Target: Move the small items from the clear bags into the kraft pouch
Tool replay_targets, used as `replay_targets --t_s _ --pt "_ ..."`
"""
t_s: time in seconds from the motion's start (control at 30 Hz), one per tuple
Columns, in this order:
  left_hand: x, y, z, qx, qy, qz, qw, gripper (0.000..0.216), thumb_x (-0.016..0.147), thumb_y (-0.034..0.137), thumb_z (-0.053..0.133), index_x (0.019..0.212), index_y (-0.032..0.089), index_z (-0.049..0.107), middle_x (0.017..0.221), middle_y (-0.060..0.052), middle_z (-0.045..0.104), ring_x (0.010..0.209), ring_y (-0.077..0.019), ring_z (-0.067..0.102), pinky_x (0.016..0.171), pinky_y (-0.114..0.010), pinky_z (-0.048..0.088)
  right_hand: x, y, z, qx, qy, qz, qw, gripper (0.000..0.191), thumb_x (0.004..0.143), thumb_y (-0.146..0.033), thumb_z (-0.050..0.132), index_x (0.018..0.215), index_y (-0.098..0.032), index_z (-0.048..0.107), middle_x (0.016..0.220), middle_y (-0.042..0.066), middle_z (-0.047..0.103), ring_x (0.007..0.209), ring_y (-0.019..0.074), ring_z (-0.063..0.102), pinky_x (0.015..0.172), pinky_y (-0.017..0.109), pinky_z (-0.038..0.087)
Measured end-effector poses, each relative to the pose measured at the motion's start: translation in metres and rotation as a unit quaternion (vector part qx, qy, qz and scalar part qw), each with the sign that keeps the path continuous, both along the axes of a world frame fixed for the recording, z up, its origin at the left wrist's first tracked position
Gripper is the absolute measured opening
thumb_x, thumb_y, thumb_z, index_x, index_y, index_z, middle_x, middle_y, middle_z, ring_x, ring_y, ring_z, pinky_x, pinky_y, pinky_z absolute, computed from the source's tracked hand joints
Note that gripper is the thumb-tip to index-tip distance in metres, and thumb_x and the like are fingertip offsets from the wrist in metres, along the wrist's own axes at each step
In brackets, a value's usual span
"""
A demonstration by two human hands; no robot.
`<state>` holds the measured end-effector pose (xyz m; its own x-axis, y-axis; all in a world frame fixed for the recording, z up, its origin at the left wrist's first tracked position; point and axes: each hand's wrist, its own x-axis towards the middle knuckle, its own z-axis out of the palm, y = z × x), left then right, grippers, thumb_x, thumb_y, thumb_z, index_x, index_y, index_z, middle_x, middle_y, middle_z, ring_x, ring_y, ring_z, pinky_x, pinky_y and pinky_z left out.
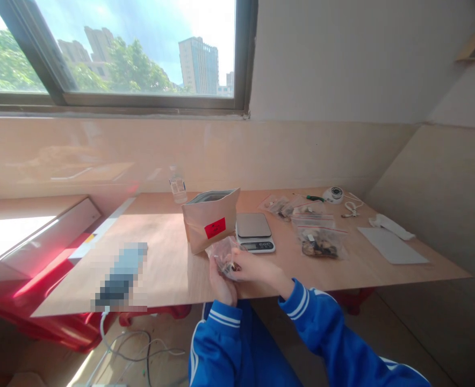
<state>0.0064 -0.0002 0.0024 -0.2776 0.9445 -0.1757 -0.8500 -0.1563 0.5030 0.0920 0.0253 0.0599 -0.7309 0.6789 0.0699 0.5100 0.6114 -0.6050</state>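
Observation:
A small clear plastic bag (220, 250) with dark bits in it is between my hands, just above the table's front edge. My left hand (222, 285) cups it from below and the left. From the right, my right hand (259, 267) grips the same bag, its fingers bent around dark pieces; whether the fingertips are inside the plastic I cannot tell. Right behind stands a kraft paper pouch (195, 228) with a red label, its top open. Beside the pouch is a white digital kitchen scale (254, 226) with a bare weighing plate.
Several zip bags (320, 244) of dark dried pieces lie right of the scale. Further right are a white sheet (394, 246), a white dome camera (334, 194) and a cable. A plastic bottle (177, 185) stands at the back; a blurred phone-like object (124, 269) lies left.

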Motion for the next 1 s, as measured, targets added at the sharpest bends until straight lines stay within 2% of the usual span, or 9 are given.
replay_targets --t_s 0.13,0.27,0.37,0.47,0.63,0.7,0.8,0.93,1.0 --pt "0.0 0.0 0.002 0.008 -0.014 0.0 1.0 0.044 0.088 0.042 0.046 0.111 0.011 0.065 0.11 -0.013 0.068 0.108 -0.0245 0.062 0.097 -0.036 0.045 -0.002 0.002 0.0 0.008 0.012 0.009 1.0 0.017 0.079 -0.008 0.053 0.086 -0.017 0.066 0.098 0.004 0.066 0.095 0.0199 0.057 0.089 0.032 0.043" --pt "-0.001 0.001 -0.002 0.004 -0.016 0.007 1.0 0.042 0.088 0.041 0.046 0.112 0.011 0.064 0.114 -0.013 0.067 0.108 -0.0235 0.061 0.097 -0.035 0.046 -0.003 0.004 0.0 0.015 0.025 0.006 1.0 0.021 0.079 -0.002 0.05 0.082 -0.015 0.066 0.099 0.006 0.067 0.092 0.0182 0.059 0.085 0.029 0.045" --pt "-0.003 0.003 -0.007 -0.002 -0.009 -0.003 1.0 0.043 0.088 0.043 0.046 0.113 0.013 0.064 0.115 -0.013 0.066 0.108 -0.0228 0.061 0.094 -0.034 0.047 -0.001 0.006 0.002 0.006 0.05 -0.036 0.998 0.021 0.079 0.0 0.05 0.082 -0.014 0.066 0.094 0.007 0.069 0.085 0.0172 0.061 0.079 0.027 0.046" --pt "-0.006 0.004 -0.011 -0.013 -0.006 -0.005 1.0 0.043 0.087 0.046 0.046 0.115 0.017 0.063 0.117 -0.01 0.065 0.109 -0.0218 0.06 0.092 -0.032 0.048 0.002 0.006 0.006 -0.007 0.103 -0.089 0.991 0.023 0.081 -0.001 0.049 0.084 -0.015 0.068 0.092 0.006 0.07 0.084 0.0158 0.063 0.079 0.026 0.047" --pt "-0.008 0.003 -0.007 0.012 -0.005 0.0 1.0 0.044 0.086 0.047 0.048 0.122 0.024 0.058 0.126 -0.008 0.061 0.117 -0.0222 0.055 0.094 -0.033 0.047 0.008 0.01 0.021 -0.01 0.154 -0.124 0.98 0.022 0.083 -0.006 0.051 0.087 -0.018 0.069 0.093 0.004 0.071 0.086 0.0154 0.064 0.081 0.026 0.048" --pt "-0.008 0.003 -0.003 0.015 -0.012 0.0 1.0 0.044 0.086 0.046 0.047 0.124 0.025 0.057 0.128 -0.007 0.059 0.118 -0.0224 0.054 0.095 -0.035 0.046 0.011 0.014 0.033 -0.001 0.176 -0.127 0.976 0.019 0.083 -0.01 0.053 0.089 -0.018 0.069 0.093 0.004 0.071 0.086 0.0152 0.064 0.078 0.025 0.048" --pt "-0.008 0.003 -0.002 -0.021 -0.026 -0.004 0.999 0.044 0.086 0.047 0.047 0.124 0.026 0.057 0.126 -0.007 0.06 0.116 -0.0227 0.055 0.094 -0.036 0.047 0.016 0.024 0.065 0.034 0.208 -0.128 0.969 0.016 0.085 -0.016 0.054 0.092 -0.018 0.068 0.094 0.004 0.071 0.086 0.015 0.064 0.076 0.026 0.049" --pt "-0.008 0.004 -0.004 -0.017 -0.017 0.003 1.0 0.044 0.086 0.047 0.049 0.125 0.029 0.056 0.129 -0.006 0.058 0.119 -0.0212 0.053 0.096 -0.035 0.045 0.012 0.047 0.115 0.133 0.294 -0.126 0.938 0.015 0.088 -0.023 0.054 0.096 -0.018 0.066 0.099 0.003 0.07 0.093 0.0144 0.063 0.081 0.027 0.047" --pt "-0.009 0.003 -0.004 -0.013 -0.006 0.005 1.0 0.044 0.086 0.048 0.049 0.126 0.03 0.056 0.131 -0.005 0.057 0.12 -0.0212 0.052 0.095 -0.034 0.045 0.003 0.062 0.134 0.195 0.314 -0.141 0.918 0.017 0.089 -0.025 0.052 0.098 -0.019 0.065 0.102 0.002 0.068 0.097 0.0144 0.061 0.081 0.026 0.046"
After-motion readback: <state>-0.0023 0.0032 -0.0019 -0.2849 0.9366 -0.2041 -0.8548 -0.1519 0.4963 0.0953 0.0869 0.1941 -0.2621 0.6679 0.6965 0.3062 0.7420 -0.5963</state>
